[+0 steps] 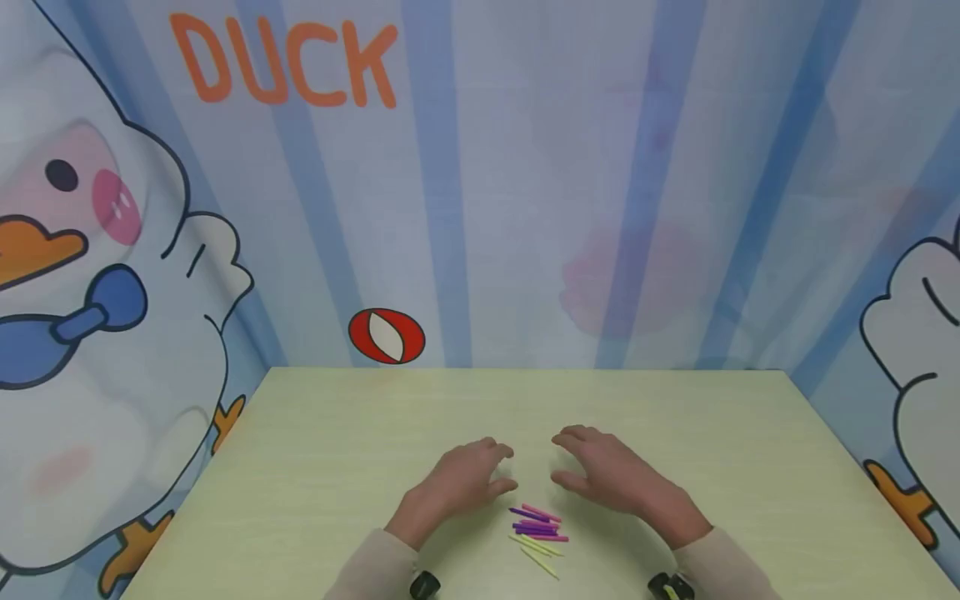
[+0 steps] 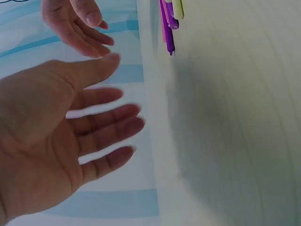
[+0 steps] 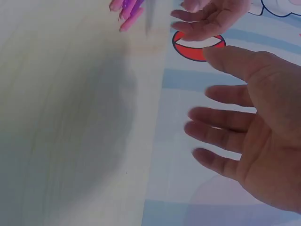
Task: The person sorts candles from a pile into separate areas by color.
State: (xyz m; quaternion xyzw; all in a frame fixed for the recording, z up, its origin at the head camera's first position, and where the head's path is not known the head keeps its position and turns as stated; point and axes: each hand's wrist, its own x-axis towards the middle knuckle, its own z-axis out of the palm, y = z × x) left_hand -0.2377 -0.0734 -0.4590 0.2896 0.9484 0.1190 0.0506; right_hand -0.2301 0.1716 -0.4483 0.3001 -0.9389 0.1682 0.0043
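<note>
A small loose pile of thin coloured sticks lies on the pale table near its front. Purple sticks (image 1: 534, 529) and pink sticks (image 1: 550, 538) overlap on the far side, and yellow-green sticks (image 1: 538, 547) lie closest to me. My left hand (image 1: 468, 477) hovers to the left of the pile and beyond it, fingers spread and slightly bent, holding nothing. Opposite it, my right hand (image 1: 611, 471) hovers with relaxed fingers, also holding nothing. Both palms face inward, with a gap between the fingertips. Neither hand touches the sticks. Their exact kind is too small to tell.
The pale yellow table (image 1: 337, 433) ends at a hanging striped cloth (image 1: 525, 183) with printed ducks and a printed red-and-white ball (image 1: 386, 336). Dark wrist devices (image 1: 425, 585) sit at both sleeves. Shadows of the hands fall on the tabletop.
</note>
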